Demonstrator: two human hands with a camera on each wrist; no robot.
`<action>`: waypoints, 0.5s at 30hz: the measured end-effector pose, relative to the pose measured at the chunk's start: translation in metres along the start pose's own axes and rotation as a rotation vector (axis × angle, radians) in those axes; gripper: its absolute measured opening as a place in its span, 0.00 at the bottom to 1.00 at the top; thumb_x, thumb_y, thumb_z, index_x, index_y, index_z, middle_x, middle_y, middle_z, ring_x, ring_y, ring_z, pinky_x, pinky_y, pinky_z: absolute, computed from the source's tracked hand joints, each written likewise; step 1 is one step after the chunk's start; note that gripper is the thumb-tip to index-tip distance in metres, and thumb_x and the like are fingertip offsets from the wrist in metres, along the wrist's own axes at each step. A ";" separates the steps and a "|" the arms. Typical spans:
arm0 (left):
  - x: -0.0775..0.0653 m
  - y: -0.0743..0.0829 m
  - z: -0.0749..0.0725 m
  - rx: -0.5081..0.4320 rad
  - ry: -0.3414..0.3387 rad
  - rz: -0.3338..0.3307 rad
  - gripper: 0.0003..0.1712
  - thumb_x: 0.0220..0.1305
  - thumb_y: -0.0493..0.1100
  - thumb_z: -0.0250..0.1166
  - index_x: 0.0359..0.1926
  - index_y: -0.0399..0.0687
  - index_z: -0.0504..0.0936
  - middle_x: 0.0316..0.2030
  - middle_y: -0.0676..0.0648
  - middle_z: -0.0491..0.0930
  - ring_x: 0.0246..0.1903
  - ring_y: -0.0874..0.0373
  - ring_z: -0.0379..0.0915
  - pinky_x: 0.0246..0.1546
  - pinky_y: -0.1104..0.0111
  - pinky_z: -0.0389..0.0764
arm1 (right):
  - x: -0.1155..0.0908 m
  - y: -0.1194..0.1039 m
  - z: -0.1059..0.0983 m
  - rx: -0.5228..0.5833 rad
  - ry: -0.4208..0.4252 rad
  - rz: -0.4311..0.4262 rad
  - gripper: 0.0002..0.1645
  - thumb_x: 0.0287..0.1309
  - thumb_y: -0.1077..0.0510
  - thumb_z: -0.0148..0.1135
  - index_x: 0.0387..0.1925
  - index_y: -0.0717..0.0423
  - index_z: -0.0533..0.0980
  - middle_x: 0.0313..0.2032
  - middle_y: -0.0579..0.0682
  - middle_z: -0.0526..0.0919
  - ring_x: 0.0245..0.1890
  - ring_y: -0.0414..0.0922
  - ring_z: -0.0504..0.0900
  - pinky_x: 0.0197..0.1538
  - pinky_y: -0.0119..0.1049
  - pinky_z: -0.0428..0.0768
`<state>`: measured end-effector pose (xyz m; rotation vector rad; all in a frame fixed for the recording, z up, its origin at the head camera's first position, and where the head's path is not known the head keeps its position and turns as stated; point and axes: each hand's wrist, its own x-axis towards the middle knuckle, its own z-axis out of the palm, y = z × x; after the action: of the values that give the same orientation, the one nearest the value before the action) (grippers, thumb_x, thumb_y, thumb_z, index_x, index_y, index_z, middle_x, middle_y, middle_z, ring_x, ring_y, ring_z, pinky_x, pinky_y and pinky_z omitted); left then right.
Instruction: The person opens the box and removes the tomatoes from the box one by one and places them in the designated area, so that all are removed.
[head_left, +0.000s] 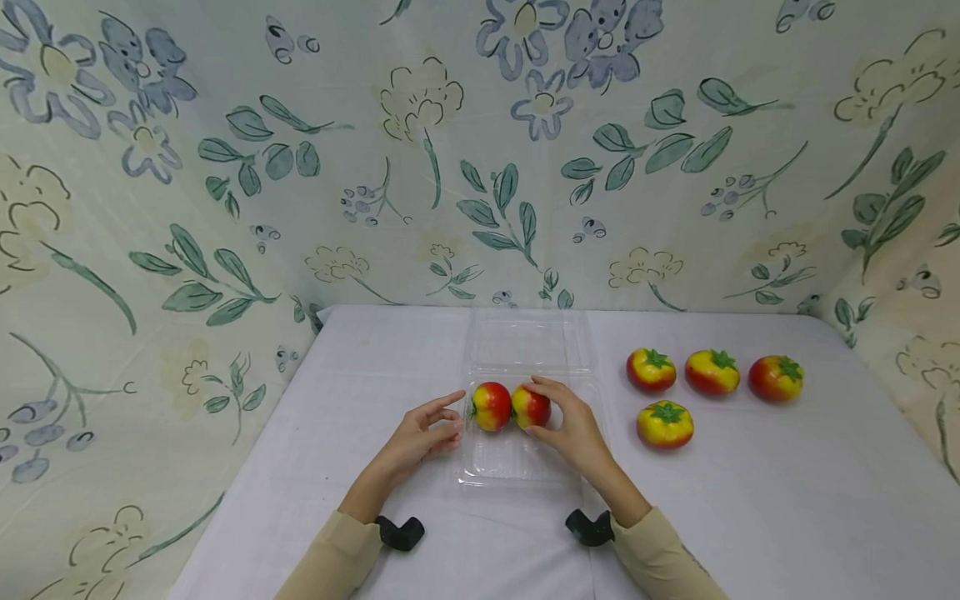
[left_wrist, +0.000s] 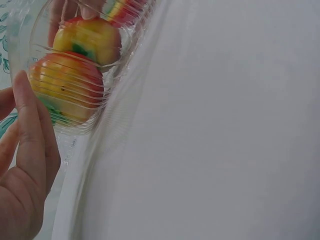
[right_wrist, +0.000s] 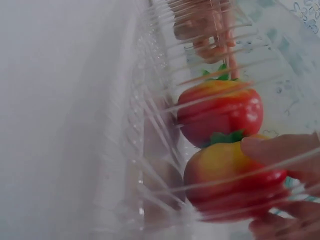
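Observation:
A clear plastic clamshell box (head_left: 517, 462) lies with its lid folded back on the white-covered table. Inside it, two red-and-yellow persimmons with green leafy tops sit side by side: the left persimmon (head_left: 492, 407) and the right persimmon (head_left: 531, 407). My right hand (head_left: 573, 425) pinches the right persimmon between thumb and fingers, seen through the box wall in the right wrist view. At the box's left side is my left hand (head_left: 420, 433), index finger extended along the wall and nothing in its grasp. In the left wrist view, its fingers (left_wrist: 30, 120) are right by the wall.
Several more persimmons lie right of the box: three in a back row, including the rightmost persimmon (head_left: 776, 379), and a front persimmon (head_left: 665, 425) nearer me. The raised lid (head_left: 531, 342) reaches toward the table's back edge, where a floral cloth (head_left: 450, 167) hangs.

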<state>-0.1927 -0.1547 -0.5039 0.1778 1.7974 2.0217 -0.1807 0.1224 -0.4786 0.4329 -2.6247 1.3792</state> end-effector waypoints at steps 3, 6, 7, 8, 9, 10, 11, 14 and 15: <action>0.000 0.000 0.000 -0.002 -0.003 0.001 0.34 0.68 0.36 0.65 0.73 0.45 0.67 0.44 0.44 0.73 0.32 0.60 0.79 0.41 0.72 0.84 | 0.000 0.000 0.000 -0.003 0.001 -0.009 0.40 0.42 0.71 0.79 0.60 0.55 0.78 0.64 0.56 0.74 0.66 0.56 0.70 0.65 0.54 0.70; 0.000 0.000 0.000 -0.004 -0.005 0.001 0.34 0.68 0.35 0.65 0.73 0.45 0.67 0.44 0.44 0.73 0.32 0.60 0.79 0.41 0.72 0.84 | -0.001 0.000 0.000 -0.004 -0.002 -0.009 0.39 0.42 0.70 0.79 0.60 0.55 0.78 0.64 0.56 0.74 0.66 0.56 0.70 0.65 0.53 0.70; 0.000 0.000 0.000 -0.005 -0.005 0.000 0.34 0.68 0.35 0.65 0.73 0.45 0.67 0.44 0.44 0.73 0.33 0.60 0.79 0.41 0.72 0.84 | -0.001 -0.001 0.000 -0.004 -0.003 -0.006 0.39 0.42 0.70 0.79 0.60 0.55 0.78 0.64 0.56 0.74 0.66 0.56 0.70 0.65 0.53 0.70; 0.001 0.000 0.000 -0.005 -0.005 -0.001 0.34 0.68 0.36 0.65 0.73 0.45 0.67 0.44 0.44 0.73 0.33 0.60 0.79 0.41 0.72 0.84 | -0.001 -0.001 0.000 -0.004 -0.002 -0.002 0.39 0.43 0.70 0.79 0.60 0.55 0.78 0.64 0.55 0.74 0.66 0.56 0.70 0.65 0.53 0.70; 0.001 0.000 0.000 -0.003 -0.005 -0.001 0.34 0.68 0.36 0.65 0.73 0.45 0.67 0.44 0.44 0.73 0.33 0.60 0.79 0.41 0.72 0.84 | -0.001 0.000 0.000 -0.005 0.000 -0.001 0.39 0.43 0.70 0.79 0.60 0.55 0.78 0.64 0.55 0.75 0.66 0.56 0.70 0.65 0.53 0.70; 0.001 0.000 0.000 0.000 -0.005 -0.002 0.34 0.68 0.36 0.65 0.73 0.45 0.67 0.44 0.44 0.73 0.33 0.60 0.79 0.41 0.72 0.84 | -0.001 0.000 0.000 -0.006 0.002 0.000 0.39 0.43 0.70 0.79 0.60 0.55 0.78 0.64 0.55 0.75 0.66 0.55 0.70 0.65 0.53 0.70; 0.001 0.000 0.000 0.002 -0.004 -0.003 0.34 0.68 0.36 0.65 0.73 0.45 0.67 0.44 0.44 0.73 0.33 0.60 0.79 0.41 0.72 0.84 | -0.001 0.001 0.000 -0.006 0.008 -0.003 0.39 0.42 0.71 0.79 0.59 0.55 0.78 0.64 0.55 0.75 0.66 0.56 0.71 0.65 0.53 0.70; 0.001 0.000 0.000 0.006 -0.005 -0.003 0.34 0.69 0.36 0.65 0.73 0.45 0.67 0.44 0.44 0.73 0.33 0.60 0.79 0.41 0.71 0.84 | -0.002 0.002 0.001 -0.011 0.025 -0.014 0.39 0.41 0.71 0.80 0.59 0.55 0.78 0.63 0.55 0.75 0.65 0.56 0.71 0.64 0.54 0.71; 0.001 0.000 0.000 0.007 -0.005 -0.001 0.34 0.69 0.37 0.65 0.73 0.45 0.67 0.44 0.44 0.73 0.33 0.60 0.79 0.42 0.71 0.84 | -0.002 0.003 0.001 -0.012 0.030 -0.020 0.40 0.40 0.72 0.80 0.59 0.55 0.78 0.63 0.56 0.76 0.65 0.56 0.72 0.64 0.54 0.71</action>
<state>-0.1936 -0.1544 -0.5036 0.1841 1.8015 2.0119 -0.1798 0.1230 -0.4820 0.4322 -2.5963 1.3528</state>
